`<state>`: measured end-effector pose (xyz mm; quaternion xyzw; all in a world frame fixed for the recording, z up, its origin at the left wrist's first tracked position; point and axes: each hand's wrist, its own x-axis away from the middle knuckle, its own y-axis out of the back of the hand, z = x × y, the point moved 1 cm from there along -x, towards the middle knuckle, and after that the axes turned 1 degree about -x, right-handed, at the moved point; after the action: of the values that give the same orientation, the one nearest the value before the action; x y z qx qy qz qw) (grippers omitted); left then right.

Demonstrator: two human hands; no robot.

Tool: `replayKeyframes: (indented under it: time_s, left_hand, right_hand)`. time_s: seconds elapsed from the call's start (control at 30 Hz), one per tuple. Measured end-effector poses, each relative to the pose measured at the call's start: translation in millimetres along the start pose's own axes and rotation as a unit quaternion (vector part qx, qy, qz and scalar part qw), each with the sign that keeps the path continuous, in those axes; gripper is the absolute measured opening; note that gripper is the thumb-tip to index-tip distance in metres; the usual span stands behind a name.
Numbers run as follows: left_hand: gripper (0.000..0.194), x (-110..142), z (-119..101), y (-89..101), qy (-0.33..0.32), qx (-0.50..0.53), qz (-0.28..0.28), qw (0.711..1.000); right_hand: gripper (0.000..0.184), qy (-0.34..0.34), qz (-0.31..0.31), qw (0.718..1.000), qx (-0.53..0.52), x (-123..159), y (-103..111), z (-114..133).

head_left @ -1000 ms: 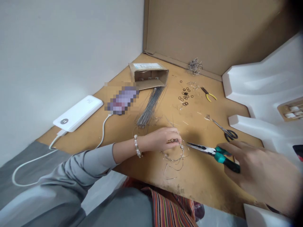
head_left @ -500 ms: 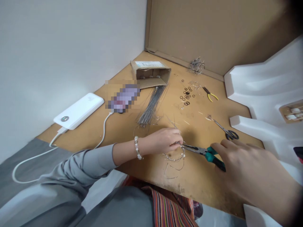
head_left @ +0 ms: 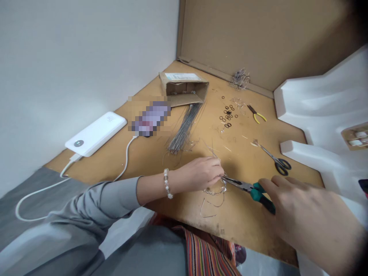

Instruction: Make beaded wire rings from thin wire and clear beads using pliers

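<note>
My left hand (head_left: 202, 174) is closed in a pinch on a thin wire ring with clear beads (head_left: 214, 192), which hangs below the fingertips. Wrapped by my right hand (head_left: 299, 207) are the green-handled needle-nose pliers (head_left: 251, 188). Their jaws reach left to my left fingertips, at the upper edge of the wire ring; the exact spot they grip is partly covered by the fingers. Loose bent wire pieces (head_left: 203, 207) lie on the table just below. Beyond my left hand lies a bundle of straight grey wires (head_left: 182, 134).
A small open cardboard box (head_left: 185, 100) stands behind the wire bundle. Scattered dark rings (head_left: 228, 112), yellow-handled pliers (head_left: 257, 114) and scissors (head_left: 277, 160) lie to the right. A white power bank (head_left: 96, 133) with a cable and a blurred phone (head_left: 151, 118) are left. White foam (head_left: 319, 153) borders the right side.
Both hands, with the beaded wire ring and pliers, have shifted very slightly right. My hold on each looks the same. The camera view has moved a little.
</note>
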<state>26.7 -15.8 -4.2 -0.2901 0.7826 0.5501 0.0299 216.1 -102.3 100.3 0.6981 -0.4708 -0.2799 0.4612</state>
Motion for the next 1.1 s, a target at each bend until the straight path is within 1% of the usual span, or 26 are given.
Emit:
replayKeyframes:
  time_s: [0.07, 0.27, 0.37, 0.5, 0.67, 0.77, 0.97, 1.03, 1.1]
  left_hand:
    - [0.023, 0.2, 0.1, -0.3, -0.004, -0.003, -0.003, 1.0]
    - [0.023, 0.3, 0.9, -1.1, -0.014, 0.001, -0.004, 1.0]
    - [0.023, 0.3, 1.3, -1.9, -0.019, 0.002, -0.004, 1.0]
    - [0.023, 0.2, 1.3, -2.1, -0.026, 0.001, -0.005, 1.0]
    - [0.023, 0.3, 1.8, -2.5, -0.025, 0.014, -0.001, 1.0]
    - [0.021, 0.3, 2.8, -3.8, -0.011, 0.037, 0.003, 0.999]
    - [0.012, -0.9, 6.5, -4.8, 0.04, 0.126, 0.021, 0.991]
    - [0.011, -1.1, 7.5, -5.1, 0.048, 0.136, 0.025, 0.989]
    - [0.013, -1.1, 7.8, -5.7, 0.048, 0.124, 0.024, 0.991]
  right_hand:
    - [0.013, -0.001, 0.015, 1.0, -0.001, 1.0, 0.6, 0.0]
    - [0.009, 0.011, 0.022, 1.0, 0.006, 5.1, -4.2, -1.4]
    - [0.01, 0.016, 0.016, 1.0, 0.005, 8.2, -6.6, -3.6]
    - [0.019, 0.029, -0.001, 1.0, -0.005, 11.1, -9.9, -4.1]
    - [0.018, 0.011, -0.017, 1.0, -0.001, 10.2, -11.9, -0.9]
    - [0.018, 0.01, -0.006, 1.0, -0.004, 9.0, -10.5, 0.5]
    - [0.019, 0.006, 0.028, 1.0, -0.006, 4.3, -8.4, -1.4]
    - [0.017, 0.003, 0.036, 0.999, -0.017, 3.0, -9.5, -4.5]
    - [0.016, 0.0, 0.041, 0.999, -0.023, 3.3, -11.2, -9.3]
